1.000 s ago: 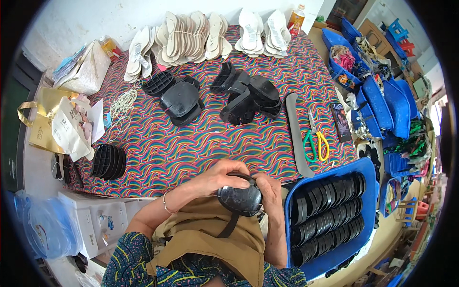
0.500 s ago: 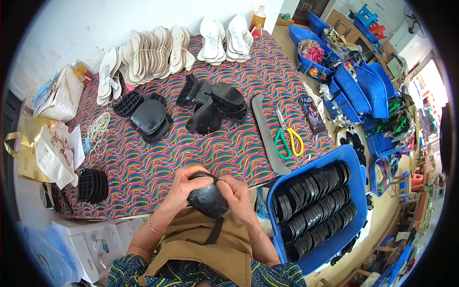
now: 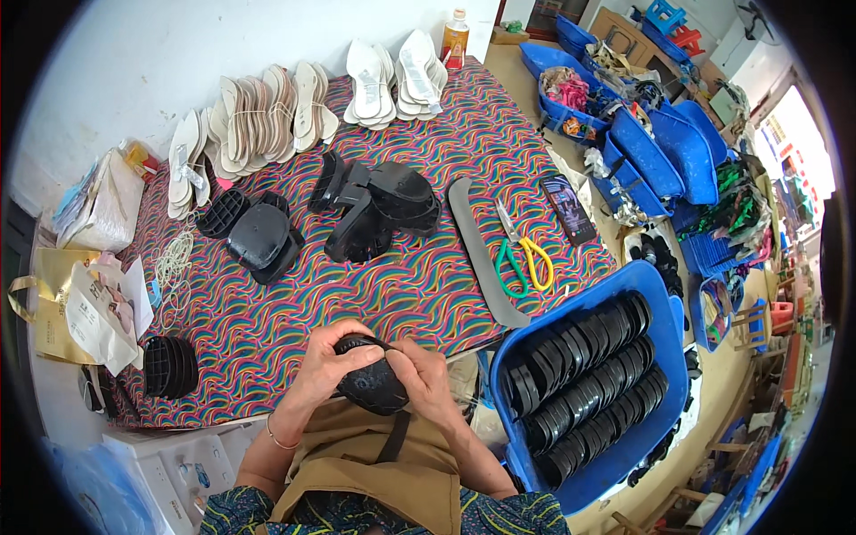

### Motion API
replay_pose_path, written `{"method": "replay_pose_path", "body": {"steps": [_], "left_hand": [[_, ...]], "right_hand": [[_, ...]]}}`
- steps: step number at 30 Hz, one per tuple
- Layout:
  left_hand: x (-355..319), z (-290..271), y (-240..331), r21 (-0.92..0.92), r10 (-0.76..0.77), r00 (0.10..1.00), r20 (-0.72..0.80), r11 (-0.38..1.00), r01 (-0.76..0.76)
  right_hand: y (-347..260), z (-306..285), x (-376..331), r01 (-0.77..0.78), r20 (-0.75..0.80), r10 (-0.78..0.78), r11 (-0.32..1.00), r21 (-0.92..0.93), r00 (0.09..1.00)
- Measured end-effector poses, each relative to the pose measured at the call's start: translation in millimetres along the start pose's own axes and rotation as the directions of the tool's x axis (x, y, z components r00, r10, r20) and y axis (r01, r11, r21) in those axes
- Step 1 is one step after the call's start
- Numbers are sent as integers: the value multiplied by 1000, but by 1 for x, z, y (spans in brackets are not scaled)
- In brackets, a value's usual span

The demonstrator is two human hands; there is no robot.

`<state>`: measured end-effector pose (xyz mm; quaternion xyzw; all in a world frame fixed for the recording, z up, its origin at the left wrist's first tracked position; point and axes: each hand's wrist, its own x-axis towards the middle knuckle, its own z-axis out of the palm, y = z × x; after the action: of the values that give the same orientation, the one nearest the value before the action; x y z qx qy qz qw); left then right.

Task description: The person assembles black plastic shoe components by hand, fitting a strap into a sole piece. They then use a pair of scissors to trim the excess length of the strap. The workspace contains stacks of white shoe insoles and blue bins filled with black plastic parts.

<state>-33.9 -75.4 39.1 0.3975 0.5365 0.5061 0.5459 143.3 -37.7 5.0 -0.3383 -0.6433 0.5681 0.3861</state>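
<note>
Both hands grip a glossy black rounded piece, seemingly a shoe heel (image 3: 374, 386), above my lap at the table's front edge. My left hand (image 3: 328, 367) wraps its left side, thumb pressed on top. My right hand (image 3: 421, 379) pinches its upper right edge, fingertips close to the left thumb. What lies under the fingers is hidden. Ahead on the table sit black heel pieces: a small pile (image 3: 261, 239) on the left and a larger pile (image 3: 379, 207) in the middle. A short stack of ridged black heels (image 3: 170, 366) stands at the left front.
Right of my hands a blue basket (image 3: 675, 392) holds rows of black heels. A grey curved strip (image 3: 481, 252), scissors (image 3: 513, 229) with green and yellow handles and a phone (image 3: 567, 209) lie on the patterned tablecloth. Bundled insoles (image 3: 252, 120) lean on the wall; string (image 3: 175, 267) lies left.
The view has shifted slightly, so the table's things sit a bit further left. Both hands keep hold of the black heel; its top is tilted a little differently and my thumbs have shifted slightly.
</note>
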Motion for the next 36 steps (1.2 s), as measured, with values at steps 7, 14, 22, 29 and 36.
{"method": "replay_pose_path", "body": {"steps": [7,14,22,29,36], "left_hand": [[9,8,3,-409,-49,997,60,910,69],[17,13,-1,-287,-9,1000,22,958,15],[29,24,3,264,234,972,3,938,-227],[37,27,0,-431,-143,987,72,888,160],[37,29,-19,-457,-54,999,0,888,48]], "right_hand": [[10,-2,3,-17,-110,35,987,162,993],[15,-5,1,-26,-170,55,986,166,984],[20,-17,3,-26,-199,60,986,167,978],[16,-30,5,-62,-269,141,957,283,953],[19,-26,7,-72,-324,179,946,318,929]]}}
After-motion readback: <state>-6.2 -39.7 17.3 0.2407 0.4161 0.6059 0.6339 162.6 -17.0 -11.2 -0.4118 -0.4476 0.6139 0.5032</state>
